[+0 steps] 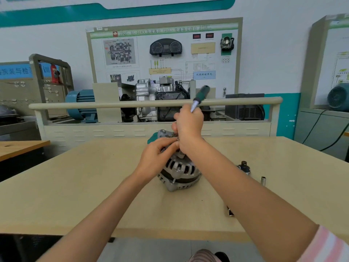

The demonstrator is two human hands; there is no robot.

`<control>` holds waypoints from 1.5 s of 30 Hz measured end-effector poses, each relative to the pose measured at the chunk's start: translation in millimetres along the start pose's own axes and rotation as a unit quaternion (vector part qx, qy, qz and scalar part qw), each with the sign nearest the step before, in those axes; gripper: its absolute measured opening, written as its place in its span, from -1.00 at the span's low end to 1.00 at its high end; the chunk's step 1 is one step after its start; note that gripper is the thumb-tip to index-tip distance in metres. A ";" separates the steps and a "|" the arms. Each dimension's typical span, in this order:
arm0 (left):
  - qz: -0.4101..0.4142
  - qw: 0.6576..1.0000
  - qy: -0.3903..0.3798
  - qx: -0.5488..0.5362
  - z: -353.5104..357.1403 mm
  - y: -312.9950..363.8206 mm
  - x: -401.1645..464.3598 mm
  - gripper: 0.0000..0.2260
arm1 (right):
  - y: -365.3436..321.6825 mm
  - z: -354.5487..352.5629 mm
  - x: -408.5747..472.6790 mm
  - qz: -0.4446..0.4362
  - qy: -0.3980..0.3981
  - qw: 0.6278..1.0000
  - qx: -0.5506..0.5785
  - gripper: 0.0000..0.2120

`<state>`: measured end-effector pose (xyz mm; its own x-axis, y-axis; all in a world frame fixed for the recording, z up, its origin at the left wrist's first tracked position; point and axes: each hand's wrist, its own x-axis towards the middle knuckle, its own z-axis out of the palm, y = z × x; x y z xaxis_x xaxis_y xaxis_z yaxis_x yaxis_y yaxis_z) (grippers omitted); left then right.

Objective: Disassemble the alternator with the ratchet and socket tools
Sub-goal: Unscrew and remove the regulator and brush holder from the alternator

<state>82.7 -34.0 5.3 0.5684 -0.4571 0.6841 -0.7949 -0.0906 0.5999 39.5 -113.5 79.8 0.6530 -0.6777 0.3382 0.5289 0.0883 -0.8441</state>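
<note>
Head view, two hands (171,140), one alternator (179,172), one ratchet (200,98)

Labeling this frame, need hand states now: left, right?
Left hand: fingers curled on top of the alternator, steadying it.
Right hand: gripping the ratchet, whose green handle points up and away from the alternator.

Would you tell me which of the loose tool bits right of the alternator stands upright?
The slim silver socket, nearest the table's right edge, stands upright; the dark stubby piece sits farther back.
</note>
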 end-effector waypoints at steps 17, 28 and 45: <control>-0.038 0.994 -0.052 -0.091 -8.1 15.0 19.4 -0.84 | -23.8 -14.5 17.9 0.135 -0.344 0.926 -0.075 -0.76; -0.039 0.996 0.081 -0.026 11.7 17.3 12.1 -0.79 | -3.2 -8.5 2.3 0.012 0.058 0.997 0.042 -0.78; 0.007 0.996 -0.083 0.009 3.4 21.0 11.9 -0.78 | -18.4 -16.5 23.1 0.161 -0.161 0.973 -0.046 -0.78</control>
<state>72.0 -44.4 24.6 0.5150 -0.5991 0.6131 -0.8070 -0.0977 0.5824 35.9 -142.8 96.3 0.9205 -0.3605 0.1507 0.2281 0.1824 -0.9564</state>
